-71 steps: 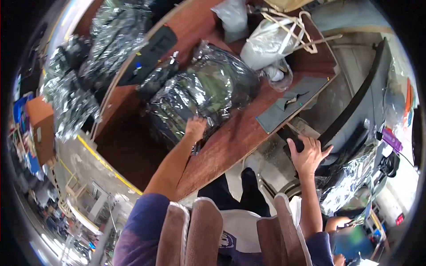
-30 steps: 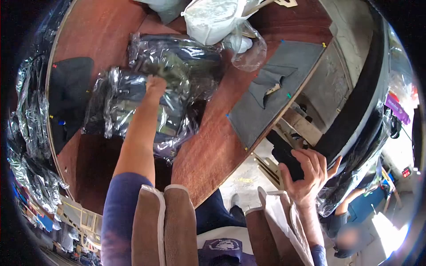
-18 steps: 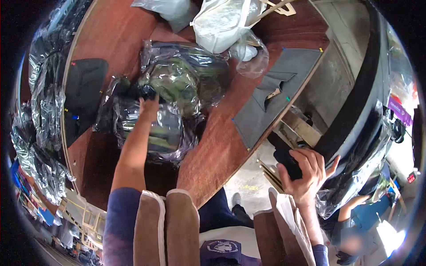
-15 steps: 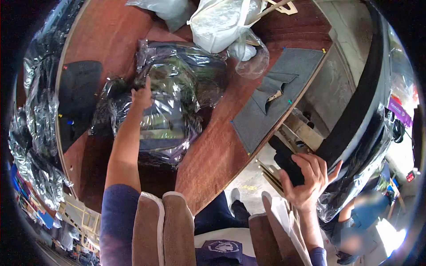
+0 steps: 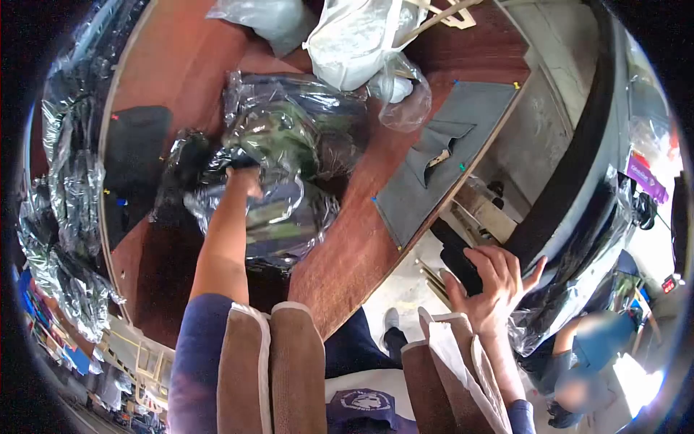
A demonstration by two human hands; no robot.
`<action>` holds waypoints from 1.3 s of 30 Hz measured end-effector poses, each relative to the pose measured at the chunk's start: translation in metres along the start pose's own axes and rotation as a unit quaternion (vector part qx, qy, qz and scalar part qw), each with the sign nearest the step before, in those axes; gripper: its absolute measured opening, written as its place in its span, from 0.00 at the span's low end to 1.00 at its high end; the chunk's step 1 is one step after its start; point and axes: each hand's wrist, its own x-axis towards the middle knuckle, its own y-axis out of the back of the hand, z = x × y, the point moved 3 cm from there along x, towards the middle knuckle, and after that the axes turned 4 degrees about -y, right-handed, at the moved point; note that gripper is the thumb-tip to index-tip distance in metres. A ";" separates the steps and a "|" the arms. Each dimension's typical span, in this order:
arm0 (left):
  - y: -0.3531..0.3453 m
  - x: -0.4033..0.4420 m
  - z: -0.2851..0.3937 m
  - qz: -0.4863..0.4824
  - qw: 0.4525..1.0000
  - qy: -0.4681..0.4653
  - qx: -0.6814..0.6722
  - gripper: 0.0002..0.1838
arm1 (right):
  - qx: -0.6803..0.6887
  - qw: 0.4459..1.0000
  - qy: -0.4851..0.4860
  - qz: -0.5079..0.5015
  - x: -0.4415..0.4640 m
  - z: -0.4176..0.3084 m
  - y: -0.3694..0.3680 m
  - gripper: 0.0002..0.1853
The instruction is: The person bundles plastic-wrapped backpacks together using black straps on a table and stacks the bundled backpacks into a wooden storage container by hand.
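My left hand (image 5: pixel 246 179) is on the plastic-wrapped camouflage bundle (image 5: pixel 278 145) that lies on the reddish-brown wooden table (image 5: pixel 347 253). Its fingers are partly under the clear film and beside a dark part of the bundle, so their grip cannot be made out. Below the hand, more striped camouflage fabric (image 5: pixel 278 220) shows through plastic. On the right, my right hand (image 5: pixel 491 282) has its fingers spread, resting near a black object (image 5: pixel 455 253) and the edge of a long black curved surface (image 5: pixel 571 188). Nothing shows in its grasp.
A grey cloth panel (image 5: pixel 455 145) is pinned at the table's right edge, a dark panel (image 5: pixel 137 166) at the left. White bags (image 5: pixel 358 43) and wooden hangers (image 5: pixel 452 14) lie at the back. Wrapped garments (image 5: pixel 72 188) hang left. Another person (image 5: pixel 578 383) is at lower right.
The view has swung round. My left hand has moved over the bundle and is now lower on it, where the film and fabric have shifted. My right hand stays near the black edge.
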 end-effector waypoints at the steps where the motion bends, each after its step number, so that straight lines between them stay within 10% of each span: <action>1: -0.001 -0.021 0.005 -0.044 0.999 -0.013 0.021 0.41 | 0.003 1.000 0.000 0.008 0.001 0.002 0.000 0.23; 9: -0.082 -0.157 0.036 0.119 0.984 0.015 -0.130 0.26 | 0.022 1.000 0.004 0.008 -0.012 0.016 0.007 0.24; 17: 0.032 -0.482 0.100 0.359 0.916 -0.009 -0.177 0.24 | 0.033 0.999 0.014 -0.036 -0.032 0.025 0.036 0.35; 22: 0.100 -0.638 0.168 0.503 0.781 -0.186 -0.321 0.17 | 0.304 0.943 0.124 0.052 -0.065 0.016 0.097 0.56; 24: 0.116 -0.694 0.200 0.524 0.731 -0.263 -0.350 0.15 | 0.529 0.824 0.191 0.073 -0.078 0.021 0.151 0.63; 27: 0.116 -0.743 0.241 0.561 0.657 -0.286 -0.415 0.14 | 0.580 0.793 0.176 0.059 -0.096 0.063 0.194 0.68; 29: 0.112 -0.759 0.259 0.512 0.699 -0.279 -0.414 0.14 | 0.499 0.848 0.175 0.040 -0.121 0.089 0.242 0.70; 34: 0.096 -0.761 0.292 0.524 0.608 -0.261 -0.536 0.12 | 0.436 0.863 0.246 0.071 -0.187 0.145 0.312 0.26; 39: 0.097 -0.760 0.311 0.517 0.608 -0.257 -0.545 0.13 | 0.376 0.860 0.177 0.294 -0.258 0.260 0.403 0.19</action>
